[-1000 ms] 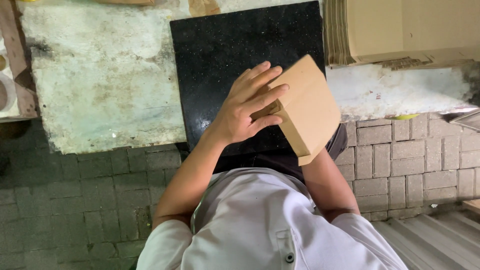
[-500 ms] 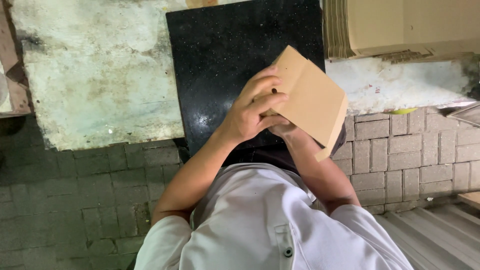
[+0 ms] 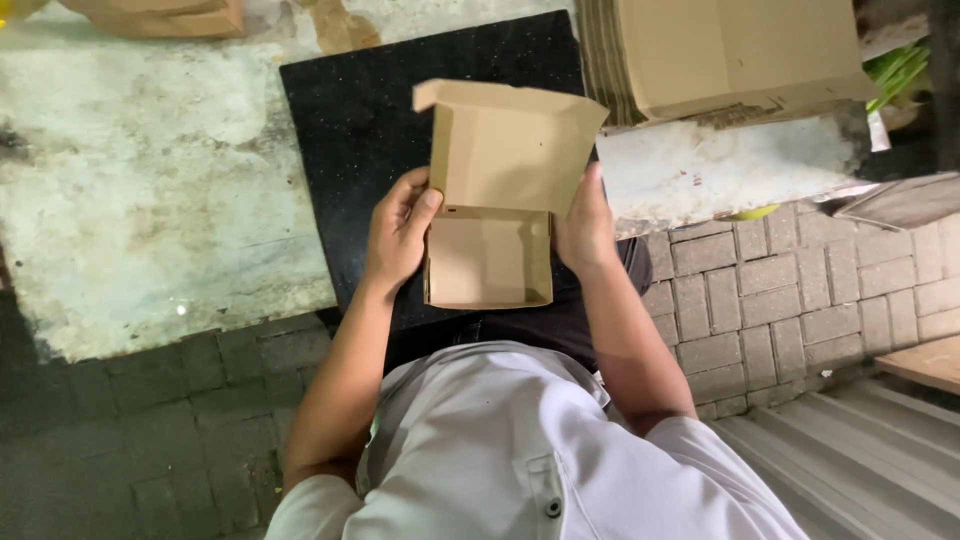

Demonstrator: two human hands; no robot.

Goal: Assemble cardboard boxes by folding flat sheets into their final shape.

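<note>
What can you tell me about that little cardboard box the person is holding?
The box is small, shallow and made of plain brown cardboard. It is open and looks empty: its lid, hinged at the far edge, stands up and has a folded flap along its top. The left hand grips its left wall, thumb on the rim, and the right hand holds its right side where the lid meets the base. It is held over the near edge of a black slab, close to the person's lap.
</note>
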